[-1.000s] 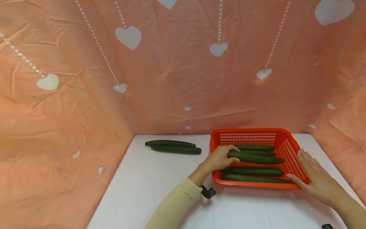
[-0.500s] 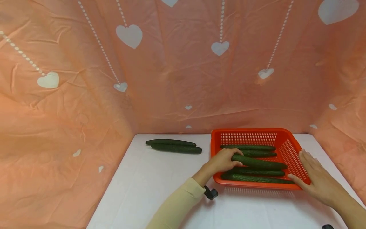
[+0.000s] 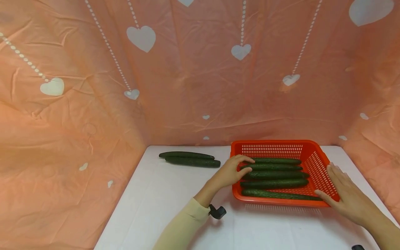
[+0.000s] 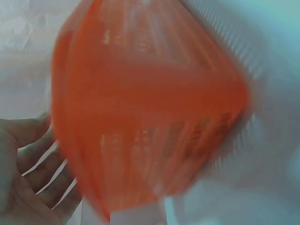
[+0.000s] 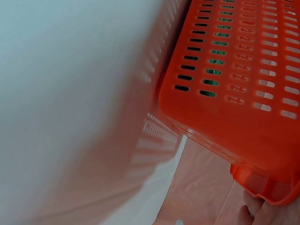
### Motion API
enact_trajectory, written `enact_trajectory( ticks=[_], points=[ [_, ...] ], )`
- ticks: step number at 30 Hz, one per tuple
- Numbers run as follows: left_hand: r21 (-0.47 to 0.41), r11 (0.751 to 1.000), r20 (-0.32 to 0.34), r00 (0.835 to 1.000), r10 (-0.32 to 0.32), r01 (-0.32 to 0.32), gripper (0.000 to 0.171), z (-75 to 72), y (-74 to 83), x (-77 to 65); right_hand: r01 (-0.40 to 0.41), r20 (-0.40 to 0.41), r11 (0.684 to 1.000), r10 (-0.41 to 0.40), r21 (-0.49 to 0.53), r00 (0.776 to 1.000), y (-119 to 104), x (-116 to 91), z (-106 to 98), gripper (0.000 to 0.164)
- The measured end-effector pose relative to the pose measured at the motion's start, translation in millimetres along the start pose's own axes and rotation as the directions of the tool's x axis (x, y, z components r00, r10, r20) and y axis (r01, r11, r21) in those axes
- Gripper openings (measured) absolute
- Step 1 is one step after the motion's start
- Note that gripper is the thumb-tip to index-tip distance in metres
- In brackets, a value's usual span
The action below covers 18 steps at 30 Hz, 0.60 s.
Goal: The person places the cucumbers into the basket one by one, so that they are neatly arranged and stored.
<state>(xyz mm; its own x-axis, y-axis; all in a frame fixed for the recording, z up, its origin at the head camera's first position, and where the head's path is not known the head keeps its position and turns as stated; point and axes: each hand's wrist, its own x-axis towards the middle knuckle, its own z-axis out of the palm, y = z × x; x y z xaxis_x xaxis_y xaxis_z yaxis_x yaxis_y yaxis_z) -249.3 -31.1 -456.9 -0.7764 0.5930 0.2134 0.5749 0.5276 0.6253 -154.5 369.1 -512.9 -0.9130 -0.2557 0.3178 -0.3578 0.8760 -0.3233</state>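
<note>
A red-orange plastic basket [image 3: 281,201] with slotted walls stands at the right of the table, holding several long green cucumbers side by side. My left hand [image 3: 230,171] hovers at the basket's left rim, thumb and fingers parted, with nothing between them. Its fingertips reach over the left ends of the cucumbers, close to the middle one [image 3: 276,174]. In the left wrist view, the fingers [image 4: 44,173] are spread beside the blurred basket wall. My right hand [image 3: 348,194] rests along the basket's right rim with straight fingers; in the right wrist view only fingers [image 5: 262,211] show, by the rim.
Two more cucumbers [image 3: 192,161] lie together on the white tabletop [image 3: 175,194], left of the basket near the back edge. An orange-pink cloth [image 3: 193,86] with white hearts hangs behind and at both sides.
My left hand has lowered a cucumber into the middle of the basket, let it go and drawn back to the left. The right hand has stayed at the rim.
</note>
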Motion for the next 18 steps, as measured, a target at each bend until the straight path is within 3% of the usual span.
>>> enact_trajectory(
  ticks=[10, 18],
  points=[
    [-0.054, 0.996, -0.153, 0.985, -0.075, 0.067, 0.034, -36.4, -43.5, -32.7, -0.020, 0.016, 1.000, 0.020, -0.002, 1.000, -2.0, -0.9, -0.5, 0.105],
    [-0.022, 0.993, -0.200, 0.972, -0.121, 0.119, 0.035, -60.2, -84.7, -62.4, -0.015, 0.015, 1.000, 0.015, 0.003, 1.000, -2.2, -0.3, -1.9, 0.105]
  ],
)
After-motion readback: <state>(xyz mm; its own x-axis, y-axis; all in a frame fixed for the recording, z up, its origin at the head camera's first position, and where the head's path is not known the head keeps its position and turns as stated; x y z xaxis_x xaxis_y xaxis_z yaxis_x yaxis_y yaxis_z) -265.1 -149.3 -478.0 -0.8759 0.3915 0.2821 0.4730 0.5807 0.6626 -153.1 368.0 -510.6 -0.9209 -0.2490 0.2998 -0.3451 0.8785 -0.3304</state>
